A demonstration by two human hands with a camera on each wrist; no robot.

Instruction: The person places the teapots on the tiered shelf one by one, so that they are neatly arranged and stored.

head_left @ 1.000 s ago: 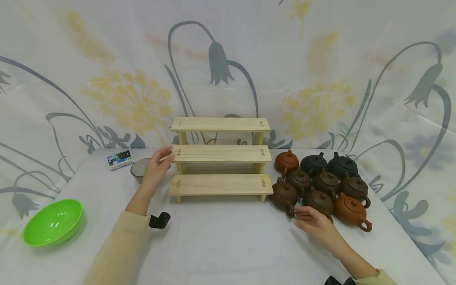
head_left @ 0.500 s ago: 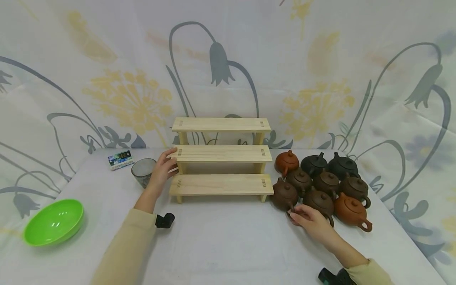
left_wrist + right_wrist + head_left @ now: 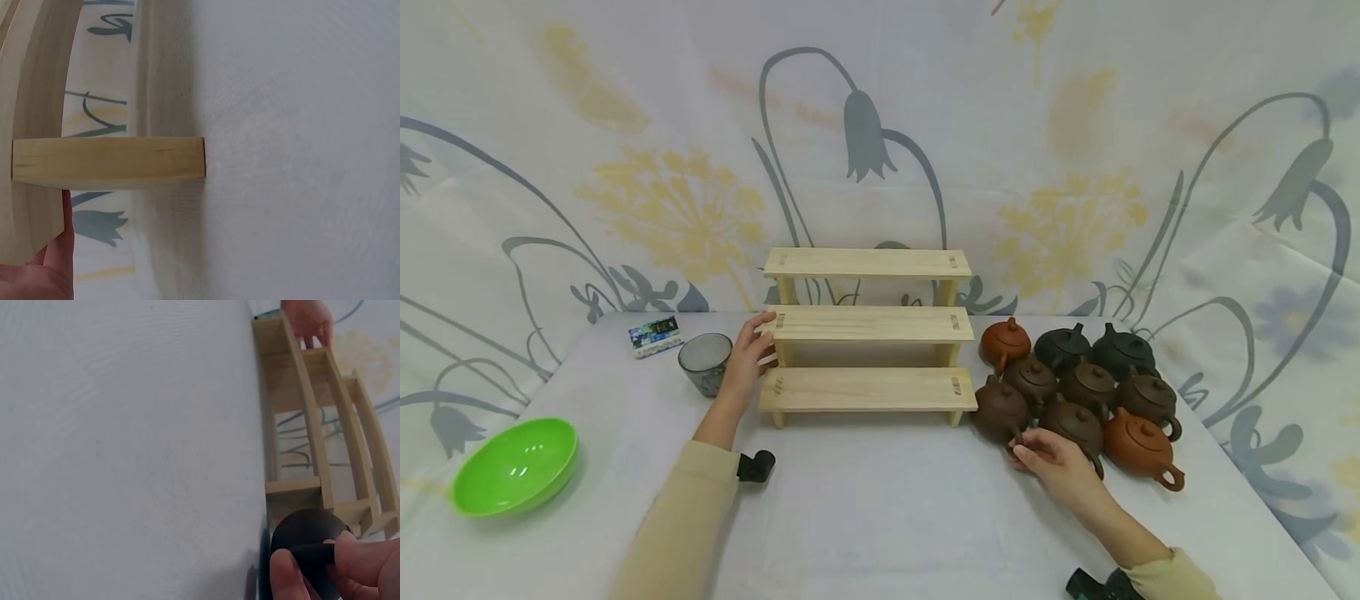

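My left hand (image 3: 747, 358) holds the left end of the middle step of a three-tier wooden display stand (image 3: 868, 389). In the left wrist view, a finger (image 3: 67, 219) shows beneath the board; the thumb's place is hidden. With thumb and fingers, my right hand (image 3: 1060, 471) pinches the handle of a dark brown teapot (image 3: 1000, 408). This teapot sits upright at the front left of a cluster, close to the stand's right end. In the right wrist view, the dark handle (image 3: 315, 554) lies between thumb and fingertips.
Several other teapots, including an orange-brown one (image 3: 1142, 446) and a black one (image 3: 1062, 348), crowd behind and right of the held one. Leftward are a grey cup (image 3: 706, 379), a small printed box (image 3: 655, 337) and a green bowl (image 3: 516, 468) on the white tablecloth (image 3: 880, 508).
My left hand has moved right from beside the cup to the stand's end. My right hand has closed on the brown teapot's handle. The stand and teapots keep their places.
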